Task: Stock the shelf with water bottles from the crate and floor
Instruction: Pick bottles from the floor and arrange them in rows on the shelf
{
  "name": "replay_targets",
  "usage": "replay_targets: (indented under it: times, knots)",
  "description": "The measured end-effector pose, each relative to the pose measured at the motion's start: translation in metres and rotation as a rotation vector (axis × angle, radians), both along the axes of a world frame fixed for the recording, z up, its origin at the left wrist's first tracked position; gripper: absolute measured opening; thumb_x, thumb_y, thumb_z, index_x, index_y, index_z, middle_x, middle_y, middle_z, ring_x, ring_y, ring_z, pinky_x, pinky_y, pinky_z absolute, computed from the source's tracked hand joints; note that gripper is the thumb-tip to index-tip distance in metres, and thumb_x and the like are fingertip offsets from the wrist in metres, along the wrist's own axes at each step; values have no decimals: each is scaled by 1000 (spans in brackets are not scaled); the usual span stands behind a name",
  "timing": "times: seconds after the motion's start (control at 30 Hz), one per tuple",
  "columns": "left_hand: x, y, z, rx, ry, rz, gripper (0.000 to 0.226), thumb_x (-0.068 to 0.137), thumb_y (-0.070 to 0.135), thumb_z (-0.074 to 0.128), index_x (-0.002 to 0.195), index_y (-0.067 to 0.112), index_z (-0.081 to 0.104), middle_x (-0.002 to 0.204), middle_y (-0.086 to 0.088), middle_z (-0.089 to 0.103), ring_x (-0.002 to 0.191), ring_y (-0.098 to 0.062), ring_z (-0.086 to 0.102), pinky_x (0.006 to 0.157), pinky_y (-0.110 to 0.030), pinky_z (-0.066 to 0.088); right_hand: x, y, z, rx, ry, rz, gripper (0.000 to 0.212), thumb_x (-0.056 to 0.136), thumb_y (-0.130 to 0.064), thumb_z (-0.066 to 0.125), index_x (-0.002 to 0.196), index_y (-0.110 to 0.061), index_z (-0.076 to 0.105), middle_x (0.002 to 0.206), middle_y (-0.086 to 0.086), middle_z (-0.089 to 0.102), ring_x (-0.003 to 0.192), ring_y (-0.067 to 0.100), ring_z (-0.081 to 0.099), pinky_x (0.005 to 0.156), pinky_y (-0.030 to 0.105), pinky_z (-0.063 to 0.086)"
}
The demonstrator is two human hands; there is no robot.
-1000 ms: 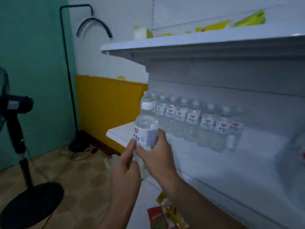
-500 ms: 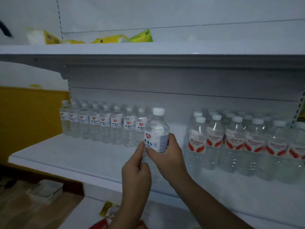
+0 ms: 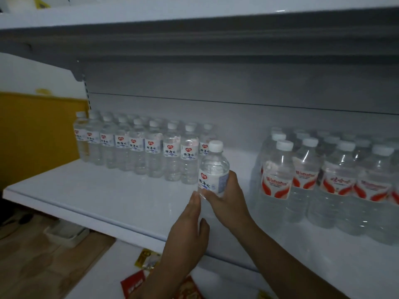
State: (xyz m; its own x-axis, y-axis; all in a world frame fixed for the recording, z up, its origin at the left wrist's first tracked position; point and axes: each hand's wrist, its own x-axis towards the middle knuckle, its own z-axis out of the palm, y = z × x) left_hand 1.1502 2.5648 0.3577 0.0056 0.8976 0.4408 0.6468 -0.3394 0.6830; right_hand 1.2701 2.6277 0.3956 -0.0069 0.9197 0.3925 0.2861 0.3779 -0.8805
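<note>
My right hand (image 3: 226, 199) grips a small clear water bottle (image 3: 213, 167) with a white cap and white label, upright over the white shelf (image 3: 103, 199), just right of a row of matching small bottles (image 3: 138, 145). My left hand (image 3: 190, 225) reaches up with straight fingers, its fingertips touching the bottle's lower left side. The bottle's base is hidden behind my hands, so I cannot tell whether it stands on the shelf.
A block of larger bottles with red-and-white labels (image 3: 323, 182) fills the shelf's right side. An upper shelf (image 3: 194, 24) overhangs. Red and yellow packets (image 3: 142, 270) lie on the lower shelf. Left is a yellow panel (image 3: 36, 130) and a small tray (image 3: 64, 231) on the floor.
The view swung from the room's left side onto the shelf. My hands carried the bottle in over the shelf toward the right end of the small-bottle row.
</note>
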Motion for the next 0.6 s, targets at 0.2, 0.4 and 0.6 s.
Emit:
replay_targets:
  times: [0.2, 0.4, 0.6]
  knots:
    - [0, 32, -12, -181, 479, 62, 63, 97, 38, 33, 151, 13, 12, 154, -3, 27, 137, -19, 31, 113, -29, 27, -14, 55, -3, 12, 50, -38, 57, 80, -15, 77, 129, -16, 49, 123, 0, 48, 108, 13, 55, 90, 22, 46]
    - [-3, 40, -20, -147, 598, -6, 61, 95, 39, 28, 150, 11, 24, 156, -2, 24, 143, -19, 22, 116, -25, 9, -20, 112, -11, 56, 154, -110, 51, 85, 1, 63, 132, -14, 50, 123, 2, 62, 110, 16, 60, 89, 16, 47]
    - [-3, 43, -29, -136, 623, 4, 55, 70, 47, 40, 101, 18, 75, 103, 9, 73, 93, -7, 69, 81, -20, 52, -28, 143, -17, 112, 129, -160, 49, 88, 1, 59, 134, -13, 51, 123, 6, 60, 110, 16, 58, 98, 23, 47]
